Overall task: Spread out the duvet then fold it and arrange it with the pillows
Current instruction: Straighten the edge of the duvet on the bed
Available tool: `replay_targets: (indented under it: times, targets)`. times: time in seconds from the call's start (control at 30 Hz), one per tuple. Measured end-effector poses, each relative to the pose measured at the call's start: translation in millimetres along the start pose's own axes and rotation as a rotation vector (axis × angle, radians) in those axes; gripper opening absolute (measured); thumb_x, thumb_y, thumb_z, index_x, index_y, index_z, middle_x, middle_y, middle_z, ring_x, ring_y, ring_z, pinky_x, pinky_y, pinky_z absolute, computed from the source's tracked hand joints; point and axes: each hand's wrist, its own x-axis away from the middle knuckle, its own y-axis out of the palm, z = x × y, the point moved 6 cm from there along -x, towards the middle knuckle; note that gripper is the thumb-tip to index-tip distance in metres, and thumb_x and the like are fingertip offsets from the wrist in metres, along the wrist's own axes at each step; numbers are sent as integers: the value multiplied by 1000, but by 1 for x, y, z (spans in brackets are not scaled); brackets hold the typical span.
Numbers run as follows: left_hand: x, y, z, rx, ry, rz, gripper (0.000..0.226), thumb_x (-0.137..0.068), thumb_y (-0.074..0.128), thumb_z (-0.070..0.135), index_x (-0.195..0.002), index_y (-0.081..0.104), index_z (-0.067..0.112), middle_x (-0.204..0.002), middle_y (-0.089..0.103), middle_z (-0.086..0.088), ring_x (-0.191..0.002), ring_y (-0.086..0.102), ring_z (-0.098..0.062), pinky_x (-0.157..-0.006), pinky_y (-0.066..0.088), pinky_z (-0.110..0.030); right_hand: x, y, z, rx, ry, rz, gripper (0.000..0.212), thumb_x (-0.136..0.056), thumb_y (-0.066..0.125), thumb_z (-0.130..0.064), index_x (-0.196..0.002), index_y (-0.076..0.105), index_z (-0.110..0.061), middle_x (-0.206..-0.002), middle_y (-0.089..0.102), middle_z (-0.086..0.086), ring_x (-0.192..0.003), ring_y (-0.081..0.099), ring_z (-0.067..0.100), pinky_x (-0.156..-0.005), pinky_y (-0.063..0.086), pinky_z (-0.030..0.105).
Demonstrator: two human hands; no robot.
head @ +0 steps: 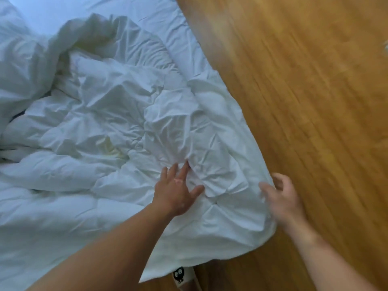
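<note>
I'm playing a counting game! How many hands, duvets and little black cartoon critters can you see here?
Hands: 2, the left hand and the right hand
White duvet: 1
Black cartoon figure: 1
Total: 4

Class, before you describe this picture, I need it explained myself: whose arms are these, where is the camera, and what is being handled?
No machine here: a person wears a camera on the head, looking down at their own arms. A crumpled white duvet lies over a bed sheet, beside a wooden floor. The left hand rests flat on the duvet, fingers spread. The right hand, blurred, seems to pinch the duvet's edge. No pillow is plainly visible.
</note>
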Motion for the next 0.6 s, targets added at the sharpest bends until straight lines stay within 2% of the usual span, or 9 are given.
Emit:
replay_targets:
  times: [0.07, 0.13, 0.17, 0.27, 0.37, 0.47, 0.5, 0.6]
  targets:
    - [4, 3, 1, -61, 26, -8, 101, -73, 24, 89, -156, -2, 38, -166, 10, -5, -153, 3, -32, -123, 16, -49, -31, 17, -52, 27, -87, -17, 74, -79, 72, -58, -140, 48, -23, -124, 57, -8, -112, 57, 19, -100, 48, 41]
    - [8, 4, -1, -85, 35, -26, 95, -82, 35, 82, -156, -5, 39, -166, 4, -3, -153, -2, -32, -123, 16, -49, -55, 45, -88, 106, -105, -28, 93, -67, 72, -70, -138, 50, -15, -129, 62, 0, -117, 59, 25, -100, 48, 40]
    - [9, 4, -2, -87, 37, -27, 93, -84, 37, 80, -156, -5, 39, -166, 2, -2, -153, -3, -32, -123, 16, -49, -61, 59, -100, 157, -92, -38, 93, -65, 72, -71, -134, 51, -12, -127, 63, 4, -116, 60, 28, -95, 49, 39]
    - [12, 7, -7, -109, 54, -16, 90, -85, 35, 79, -156, -5, 41, -167, 0, -1, -153, -5, -32, -122, 17, -51, -57, 87, -114, 341, -133, -103, 67, -79, 68, -64, -121, 59, -12, -112, 65, 7, -98, 58, 30, -76, 42, 34]
    - [18, 13, -12, -127, 67, -5, 85, -88, 32, 77, -155, -5, 42, -166, -4, 0, -153, -8, -31, -121, 16, -53, -52, 78, -115, 295, -212, -95, 60, -85, 67, -59, -120, 66, -10, -118, 69, 10, -105, 63, 32, -82, 49, 35]
    - [25, 15, -15, -131, 63, -6, 82, -89, 31, 76, -155, -5, 43, -166, -9, 3, -153, -12, -29, -121, 15, -56, -54, 22, -102, 109, -167, 39, 51, -83, 74, -50, -116, 72, -11, -110, 72, 3, -101, 67, 21, -85, 51, 33]
    - [27, 16, -17, -132, 60, -9, 82, -90, 31, 76, -155, -5, 43, -166, -10, 4, -153, -13, -28, -121, 13, -56, -55, -7, -90, 19, -129, 114, 54, -79, 77, -52, -115, 72, -11, -106, 72, -1, -99, 67, 19, -85, 52, 34]
    - [29, 20, -16, -128, 78, 6, 79, -91, 31, 74, -155, -6, 44, -166, -14, 5, -152, -16, -26, -121, 10, -57, -61, -92, -27, -154, 7, 385, 91, -52, 79, -76, -116, 71, -12, -106, 74, 0, -100, 71, 23, -94, 56, 49]
